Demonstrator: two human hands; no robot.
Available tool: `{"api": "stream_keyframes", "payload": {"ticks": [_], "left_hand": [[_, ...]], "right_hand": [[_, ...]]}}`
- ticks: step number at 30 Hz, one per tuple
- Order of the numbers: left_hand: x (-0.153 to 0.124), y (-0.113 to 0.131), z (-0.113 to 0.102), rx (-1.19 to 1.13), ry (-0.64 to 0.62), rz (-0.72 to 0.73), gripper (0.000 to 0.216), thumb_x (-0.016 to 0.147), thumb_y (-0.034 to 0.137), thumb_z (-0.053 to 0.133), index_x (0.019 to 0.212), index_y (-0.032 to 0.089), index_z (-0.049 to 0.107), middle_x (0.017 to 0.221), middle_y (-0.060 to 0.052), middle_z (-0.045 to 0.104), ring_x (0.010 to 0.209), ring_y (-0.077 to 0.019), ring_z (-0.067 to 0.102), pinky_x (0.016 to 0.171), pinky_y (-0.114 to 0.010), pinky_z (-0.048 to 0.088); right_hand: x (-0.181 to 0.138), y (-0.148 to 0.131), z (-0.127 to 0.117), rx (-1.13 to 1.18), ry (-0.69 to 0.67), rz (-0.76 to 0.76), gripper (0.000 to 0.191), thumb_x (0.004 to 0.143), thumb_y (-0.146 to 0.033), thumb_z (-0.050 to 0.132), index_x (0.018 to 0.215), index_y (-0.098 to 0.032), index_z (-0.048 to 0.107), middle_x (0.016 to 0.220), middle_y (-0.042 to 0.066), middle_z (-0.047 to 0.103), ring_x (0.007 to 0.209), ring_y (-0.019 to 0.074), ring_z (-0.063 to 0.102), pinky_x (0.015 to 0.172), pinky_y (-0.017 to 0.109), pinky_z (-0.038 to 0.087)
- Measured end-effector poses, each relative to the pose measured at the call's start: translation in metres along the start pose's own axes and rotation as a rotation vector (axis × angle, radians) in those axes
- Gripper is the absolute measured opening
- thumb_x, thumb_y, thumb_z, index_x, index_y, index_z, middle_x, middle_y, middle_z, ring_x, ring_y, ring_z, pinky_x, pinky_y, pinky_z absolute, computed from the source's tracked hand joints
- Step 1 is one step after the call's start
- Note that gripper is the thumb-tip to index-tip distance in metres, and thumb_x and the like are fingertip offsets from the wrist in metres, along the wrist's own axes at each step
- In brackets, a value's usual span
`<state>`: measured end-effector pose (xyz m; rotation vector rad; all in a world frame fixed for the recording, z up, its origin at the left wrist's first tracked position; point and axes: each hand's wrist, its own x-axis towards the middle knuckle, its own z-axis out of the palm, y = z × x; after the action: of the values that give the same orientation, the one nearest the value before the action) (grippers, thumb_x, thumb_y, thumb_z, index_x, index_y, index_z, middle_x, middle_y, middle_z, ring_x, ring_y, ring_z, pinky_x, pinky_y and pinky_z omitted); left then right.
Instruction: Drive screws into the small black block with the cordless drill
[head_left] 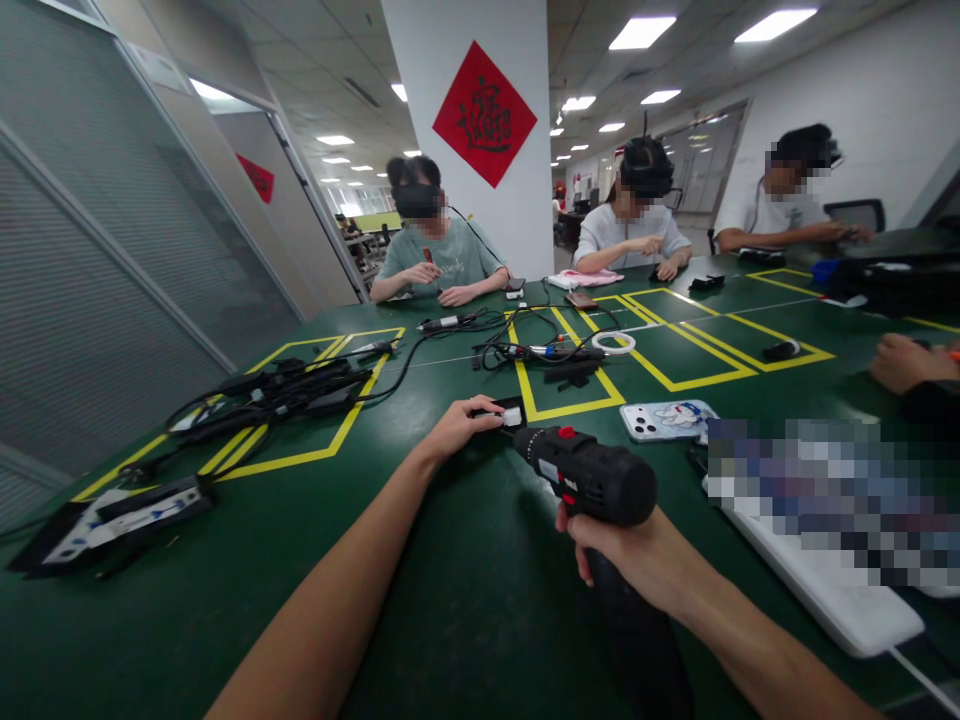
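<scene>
A black cordless drill (592, 472) with red switches is gripped by its handle in my right hand (626, 550), its front pointing to the far left. The drill's tip reaches the near side of a small black casing (517, 405) on the green table; whether it touches cannot be made out. My left hand (466, 428) is closed at the casing's left side, fingertips pressed on a white piece (511, 417) that sits in it. The drill body hides part of the table behind it.
Black cables and adapters (300, 390) lie heaped on the green table (300, 560) at left, near an opened power strip (142, 520). More cables (547, 350) lie beyond my hands. A phone (667, 420) and a white device (825, 590) are at right. Several people sit around the table.
</scene>
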<state>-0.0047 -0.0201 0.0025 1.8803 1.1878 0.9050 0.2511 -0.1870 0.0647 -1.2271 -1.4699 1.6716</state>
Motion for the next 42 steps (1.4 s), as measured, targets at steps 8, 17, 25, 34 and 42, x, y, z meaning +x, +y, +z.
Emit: {"api": "stream_keyframes", "payload": {"ticks": [8,17,25,34,42], "left_hand": [[0.000,0.001,0.001,0.052,0.007,-0.020,0.035,0.065,0.044,0.064,0.091,0.020,0.068,0.108,-0.006,0.060,0.103,-0.0244,0.053,0.097,-0.040,0.036],[-0.005,0.003,0.001,0.062,0.034,0.021,0.032,0.068,0.042,0.063,0.092,0.022,0.067,0.115,-0.006,0.057,0.107,-0.0238,0.051,0.097,-0.038,0.035],[-0.008,0.004,0.002,0.104,0.062,0.079,0.046,0.068,0.042,0.064,0.110,0.023,0.060,0.128,-0.007,0.047,0.119,-0.0240,0.043,0.102,-0.038,0.032],[-0.028,0.014,0.005,0.643,0.190,0.380,0.057,0.065,0.044,0.070,0.116,0.025,0.053,0.126,-0.008,0.046,0.121,-0.0258,0.038,0.104,-0.044,0.031],[-0.025,0.012,0.014,0.775,0.187,0.447,0.034,0.077,0.027,0.058,0.111,0.021,0.054,0.109,-0.008,0.054,0.104,-0.0224,0.050,0.093,-0.040,0.043]], "right_hand": [[0.003,0.005,0.000,0.044,0.001,-0.050,0.019,0.074,-0.026,0.053,0.088,-0.015,0.059,0.069,0.002,0.060,0.049,0.0103,0.053,0.052,0.025,0.042],[-0.043,-0.025,0.002,-0.419,0.188,-0.237,0.071,0.071,-0.023,0.058,0.136,-0.022,0.030,0.096,0.007,0.063,0.078,0.0195,0.061,0.070,0.030,0.045],[-0.017,0.007,0.017,-1.043,0.325,-0.090,0.083,0.073,-0.019,0.053,0.143,-0.024,0.009,0.102,0.015,0.058,0.081,0.0295,0.061,0.069,0.037,0.042],[0.003,0.012,0.034,-1.088,0.178,0.021,0.103,0.061,-0.029,0.071,0.143,-0.017,0.010,0.119,0.020,0.048,0.096,0.0325,0.057,0.076,0.036,0.043],[0.004,0.012,0.041,-1.038,0.253,0.021,0.104,0.059,-0.047,0.070,0.142,-0.015,0.017,0.117,0.021,0.050,0.092,0.0327,0.058,0.075,0.039,0.043]]}}
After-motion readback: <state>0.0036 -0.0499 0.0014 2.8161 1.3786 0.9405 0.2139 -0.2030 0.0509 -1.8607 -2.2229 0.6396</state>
